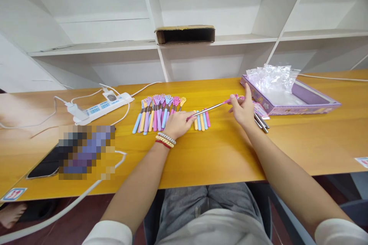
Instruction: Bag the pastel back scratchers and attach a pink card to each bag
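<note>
I've room on yellow wooden table point(212, 160) towards front edge; left hand point(178, 123) pinches pink-and-silver metal rod point(211, 108); right hand point(243, 112) half-curled, hold unclear.

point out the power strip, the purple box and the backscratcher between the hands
Power strip point(104, 105): head view, on its socket face.
Purple box point(304, 110): head view, on its front wall.
Backscratcher point(211, 108): head view, on its metal shaft.
</note>
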### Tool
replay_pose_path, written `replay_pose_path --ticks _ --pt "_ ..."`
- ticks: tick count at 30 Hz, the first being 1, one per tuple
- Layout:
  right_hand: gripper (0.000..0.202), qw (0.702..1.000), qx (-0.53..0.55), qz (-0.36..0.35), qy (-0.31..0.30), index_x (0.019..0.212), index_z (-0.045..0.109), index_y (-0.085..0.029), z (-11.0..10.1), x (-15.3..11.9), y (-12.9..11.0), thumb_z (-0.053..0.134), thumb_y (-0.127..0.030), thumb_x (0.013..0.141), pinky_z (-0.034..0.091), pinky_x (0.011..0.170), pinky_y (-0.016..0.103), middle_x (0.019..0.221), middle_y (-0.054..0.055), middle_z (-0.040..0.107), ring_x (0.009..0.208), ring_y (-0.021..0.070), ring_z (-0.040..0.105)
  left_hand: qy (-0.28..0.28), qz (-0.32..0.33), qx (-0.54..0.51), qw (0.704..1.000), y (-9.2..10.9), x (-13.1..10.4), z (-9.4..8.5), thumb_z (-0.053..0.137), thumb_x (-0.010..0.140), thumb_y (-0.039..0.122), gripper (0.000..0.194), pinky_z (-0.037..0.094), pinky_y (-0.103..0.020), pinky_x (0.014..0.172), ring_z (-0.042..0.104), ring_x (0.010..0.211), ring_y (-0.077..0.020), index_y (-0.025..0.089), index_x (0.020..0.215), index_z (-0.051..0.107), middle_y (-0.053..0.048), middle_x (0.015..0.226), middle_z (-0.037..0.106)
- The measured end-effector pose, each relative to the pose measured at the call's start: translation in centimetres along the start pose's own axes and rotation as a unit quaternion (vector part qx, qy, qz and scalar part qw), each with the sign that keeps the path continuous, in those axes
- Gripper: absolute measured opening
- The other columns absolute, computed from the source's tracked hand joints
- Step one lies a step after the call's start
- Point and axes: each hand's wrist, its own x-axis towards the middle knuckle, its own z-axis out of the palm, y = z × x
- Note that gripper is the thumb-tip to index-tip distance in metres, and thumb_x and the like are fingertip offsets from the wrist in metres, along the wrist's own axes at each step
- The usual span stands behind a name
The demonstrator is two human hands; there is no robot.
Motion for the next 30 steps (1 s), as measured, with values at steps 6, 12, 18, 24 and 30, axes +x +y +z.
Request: replay_pose_path --ticks 6,12,18,24,30 --pt "0.023 0.992 0.035 0.109 0.050 0.076 0.055 -0.018 -0.6 1.5 0.5 0.057 -0.041 0.071 0.034 0.033 0.022 0.057 -0.001 0.055 0.037 0.0104 0.049 -0.001 0.011 0.009 1.000 -0.1 -0.1 -0.7 0.045 0.086 0.042 0.032 0.041 -0.029 0.071 0.061 0.084 -0.0204 0.025 0.101 0.067 -0.005 0.089 0.069" --pt "0.010 0.984 0.017 0.145 -0.102 0.064 0.052 -0.017 -0.6 1.1 0.6 0.056 -0.026 0.063 0.029 0.033 0.023 0.048 -0.002 0.052 0.033 0.0096 0.042 -0.010 0.016 0.073 0.997 -0.8 0.1 -1.2 0.045 0.086 0.041 0.030 0.040 -0.031 0.070 0.059 0.078 -0.0212 0.022 0.091 0.068 -0.007 0.083 0.067" --pt "0.019 0.975 -0.099 0.133 -0.149 0.059 0.054 -0.016 -0.5 0.8 0.8 0.057 -0.033 0.063 0.026 0.041 0.023 0.045 -0.003 0.045 0.041 0.0085 0.038 -0.019 0.041 0.075 0.996 -1.6 0.1 -1.3 0.043 0.088 0.040 0.030 0.039 -0.031 0.070 0.059 0.082 -0.0203 0.022 0.097 0.066 -0.006 0.086 0.066" --pt "0.021 0.970 -0.134 0.122 -0.163 0.060 0.057 -0.014 0.0 0.4 0.5 0.055 -0.035 0.063 0.028 0.050 0.025 0.052 -0.001 0.048 0.050 0.0096 0.041 -0.027 0.051 0.118 0.991 -1.2 0.0 -1.6 0.043 0.089 0.038 0.029 0.039 -0.031 0.069 0.059 0.082 -0.0192 0.021 0.098 0.065 -0.004 0.085 0.066" --pt "0.022 0.971 -0.111 0.135 -0.164 0.059 0.056 -0.015 0.5 0.1 0.5 0.057 -0.037 0.062 0.027 0.048 0.025 0.049 -0.002 0.046 0.047 0.0095 0.039 -0.027 0.050 0.122 0.991 -0.9 -0.1 -1.5 0.044 0.088 0.037 0.028 0.038 -0.031 0.070 0.059 0.083 -0.0184 0.022 0.100 0.064 -0.004 0.086 0.065"
